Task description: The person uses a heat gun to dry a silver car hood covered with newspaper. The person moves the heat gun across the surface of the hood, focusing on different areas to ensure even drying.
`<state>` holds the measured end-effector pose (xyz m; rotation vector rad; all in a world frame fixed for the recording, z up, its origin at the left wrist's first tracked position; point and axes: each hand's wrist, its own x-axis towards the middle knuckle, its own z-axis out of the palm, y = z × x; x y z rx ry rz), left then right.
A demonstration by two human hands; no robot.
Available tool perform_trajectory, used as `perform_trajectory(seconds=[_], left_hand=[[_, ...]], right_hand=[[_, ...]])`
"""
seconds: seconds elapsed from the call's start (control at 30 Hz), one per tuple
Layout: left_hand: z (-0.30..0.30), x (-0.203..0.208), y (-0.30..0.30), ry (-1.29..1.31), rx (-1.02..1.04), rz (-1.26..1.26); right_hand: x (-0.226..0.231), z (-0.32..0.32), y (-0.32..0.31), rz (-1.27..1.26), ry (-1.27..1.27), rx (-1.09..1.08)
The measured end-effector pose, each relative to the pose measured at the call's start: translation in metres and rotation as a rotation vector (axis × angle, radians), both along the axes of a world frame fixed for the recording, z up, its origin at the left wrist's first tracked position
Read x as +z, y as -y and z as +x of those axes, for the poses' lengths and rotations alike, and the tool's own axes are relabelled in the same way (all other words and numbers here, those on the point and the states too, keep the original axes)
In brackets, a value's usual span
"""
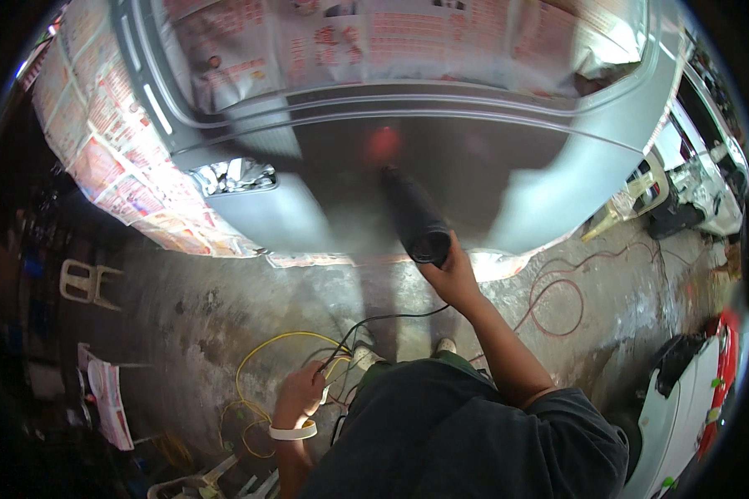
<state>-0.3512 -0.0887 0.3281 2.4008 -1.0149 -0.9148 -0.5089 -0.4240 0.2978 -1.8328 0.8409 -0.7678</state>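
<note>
My right hand (456,276) is wrapped round a black heat gun (414,214), stretched out in front of me. The gun's narrow end is toward a grey car body panel (333,150), where a red glow (384,143) shows just beyond the tip. Whether the tip touches the panel I cannot tell. Lower down on the left, my left hand (300,394) is closed on a black power cord (383,317), which runs up toward the gun. A white band (293,432) circles my left wrist.
Printed newspaper (112,158) masks the car's window and left side. On the concrete floor (200,291) lie a yellow hose (266,339) and a reddish hose (549,331). A pale plastic chair (79,281) stands at left. White car parts (670,424) are at lower right.
</note>
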Motion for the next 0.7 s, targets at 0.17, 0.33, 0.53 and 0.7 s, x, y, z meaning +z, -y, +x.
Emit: perform_trajectory(seconds=[0.17,0.33,0.53,0.7], left_hand=[[-0.025,-0.003,0.031,-0.018,-0.047,0.023],[-0.06,-0.005,0.066,0.004,-0.134,0.009],[-0.109,-0.003,0.099,-0.064,-0.112,0.056],[-0.131,-0.026,0.101,-0.055,-0.107,0.053]], right_hand=[[0.001,-0.086,0.03,0.008,0.163,-0.141],[0.015,-0.181,0.058,0.22,0.129,-0.282],[-0.011,-0.286,0.107,0.193,0.181,-0.518],[-0.022,-0.355,0.151,0.163,0.238,-0.715]])
